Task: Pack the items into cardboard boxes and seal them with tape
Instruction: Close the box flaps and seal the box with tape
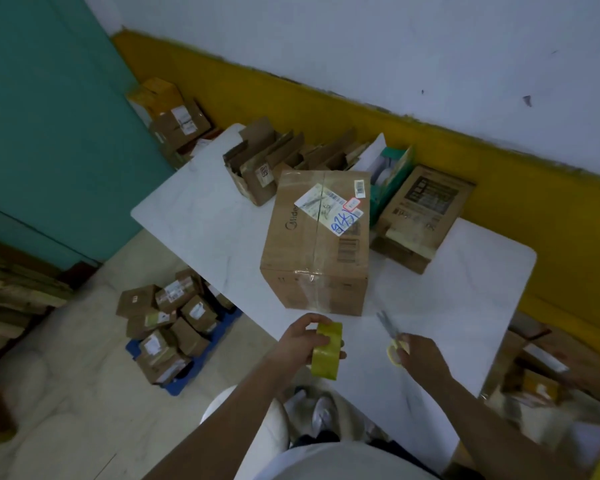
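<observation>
White table (194,216); scissors (388,327) tips toward box (312,244)

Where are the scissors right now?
In the head view, the scissors are in the right hand, low and right of centre over the white table, near the big taped box and beside the tape roll in the left hand.

The only camera sits on the person's head, looking forward and down, close above the table (201,216) and cardboard box (302,251).
</observation>
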The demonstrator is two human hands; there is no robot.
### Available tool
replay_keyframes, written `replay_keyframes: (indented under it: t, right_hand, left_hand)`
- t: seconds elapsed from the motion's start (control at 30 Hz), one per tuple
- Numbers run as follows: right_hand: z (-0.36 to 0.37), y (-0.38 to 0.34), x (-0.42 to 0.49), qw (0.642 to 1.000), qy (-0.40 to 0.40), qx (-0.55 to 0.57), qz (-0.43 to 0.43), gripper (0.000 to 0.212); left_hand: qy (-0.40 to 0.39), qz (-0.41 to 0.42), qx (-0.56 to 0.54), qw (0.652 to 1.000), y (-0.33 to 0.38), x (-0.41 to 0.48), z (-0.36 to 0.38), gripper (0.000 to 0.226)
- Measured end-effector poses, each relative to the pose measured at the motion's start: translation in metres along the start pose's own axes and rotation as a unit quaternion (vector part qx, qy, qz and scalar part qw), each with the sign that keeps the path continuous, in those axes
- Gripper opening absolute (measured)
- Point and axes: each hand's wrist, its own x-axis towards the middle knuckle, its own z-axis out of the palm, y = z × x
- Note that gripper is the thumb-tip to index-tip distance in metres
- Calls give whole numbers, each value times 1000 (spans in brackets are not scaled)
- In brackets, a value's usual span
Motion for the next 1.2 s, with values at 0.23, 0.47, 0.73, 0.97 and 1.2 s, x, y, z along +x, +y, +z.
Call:
replay_keyframes:
  t: [0.23,0.47,0.73,0.97,1.2]
  right_hand:
    - [-47,-123,-36,963,57,79,-253,17]
    - [-67,-172,-39,957,120,65,-257,10]
    - [-100,-214,-39,956,113,110,-246,13]
    - [-109,-229,-39,938,114,-84,-317,25]
    - [-110,-236,-28,969,99,71,-214,10]
  left_hand:
    - [-47,82,104,990,38,-22,20,32]
    - [-15,156,165,974,84,-44,30,26]
    - [12,207,227,952,132,-60,21,33]
    - [-8,227,242,943,154,-60,5,47]
    - [-48,264,319,909,173,-60,-9,52]
